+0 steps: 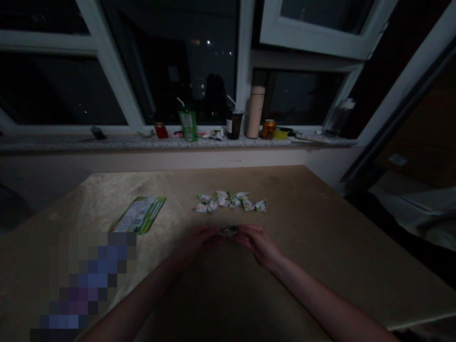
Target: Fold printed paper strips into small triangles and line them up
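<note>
Between my two hands, low over the table, is a small wrapped candy point(228, 232) in a white and green wrapper. My left hand point(203, 237) closes its fingers on the candy's left end. On the opposite end, the fingers of my right hand point(257, 241) pinch the wrapper. Just beyond my hands, several similar wrapped candies point(223, 198) lie in a loose cluster on the table. To the left lies a flat green and white printed bag point(140, 215). The dim light blurs the finer details of the wrapper and fingertips.
The brown table point(306, 228) reaches to the wall under a window. On the stone sill point(131, 143) stand a green cup point(188, 124), a dark cup point(234, 124), a pink flask point(255, 112), jars and a clear bottle point(340, 118). A pixelated patch covers the lower left.
</note>
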The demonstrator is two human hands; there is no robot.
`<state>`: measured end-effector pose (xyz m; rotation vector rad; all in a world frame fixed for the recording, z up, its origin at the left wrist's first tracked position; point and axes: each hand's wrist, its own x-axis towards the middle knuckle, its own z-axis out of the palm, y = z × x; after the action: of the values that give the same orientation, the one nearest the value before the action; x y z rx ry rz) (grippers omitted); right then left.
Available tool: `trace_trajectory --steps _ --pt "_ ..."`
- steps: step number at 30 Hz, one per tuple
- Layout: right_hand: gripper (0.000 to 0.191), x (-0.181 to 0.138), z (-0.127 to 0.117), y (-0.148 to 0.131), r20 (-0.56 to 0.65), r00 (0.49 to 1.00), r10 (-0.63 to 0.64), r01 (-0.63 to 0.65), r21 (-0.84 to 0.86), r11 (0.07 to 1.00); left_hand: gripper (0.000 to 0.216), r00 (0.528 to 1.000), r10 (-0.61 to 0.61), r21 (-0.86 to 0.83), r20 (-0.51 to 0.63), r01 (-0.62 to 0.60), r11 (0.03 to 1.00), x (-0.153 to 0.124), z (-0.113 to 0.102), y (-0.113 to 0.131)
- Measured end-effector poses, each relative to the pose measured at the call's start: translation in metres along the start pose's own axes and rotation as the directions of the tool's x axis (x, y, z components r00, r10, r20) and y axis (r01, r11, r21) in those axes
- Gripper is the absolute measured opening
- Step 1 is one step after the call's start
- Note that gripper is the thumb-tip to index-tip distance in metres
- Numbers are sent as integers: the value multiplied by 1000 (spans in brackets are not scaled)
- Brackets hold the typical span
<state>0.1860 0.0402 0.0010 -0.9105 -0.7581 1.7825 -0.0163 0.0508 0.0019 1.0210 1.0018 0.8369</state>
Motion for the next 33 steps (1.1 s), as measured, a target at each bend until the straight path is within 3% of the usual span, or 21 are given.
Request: trace_trajectory --steps 6,11,21,26,33 --pt "22 1 -2 0 -27 999 42 -41 40 998 31 999 -51 -16 -8 51 999 -1 1 3" --pt "28 0 1 1 -30 999 -45 43 -70 997 28 997 -76 -1 5 76 997 -1 0 2" --pt "30 0 1 -2 -19 997 -75 71 -154 985 28 998 -59 -31 -2 59 998 -2 2 4" --pt "31 -1 1 -3 -90 993 -72 60 -128 990 26 999 -39 -30 4 39 999 -1 3 1" --pt "30 -2 0 -4 -77 995 -57 47 -117 992 28 1000 -20 -36 -3 20 999 0 0 -2"
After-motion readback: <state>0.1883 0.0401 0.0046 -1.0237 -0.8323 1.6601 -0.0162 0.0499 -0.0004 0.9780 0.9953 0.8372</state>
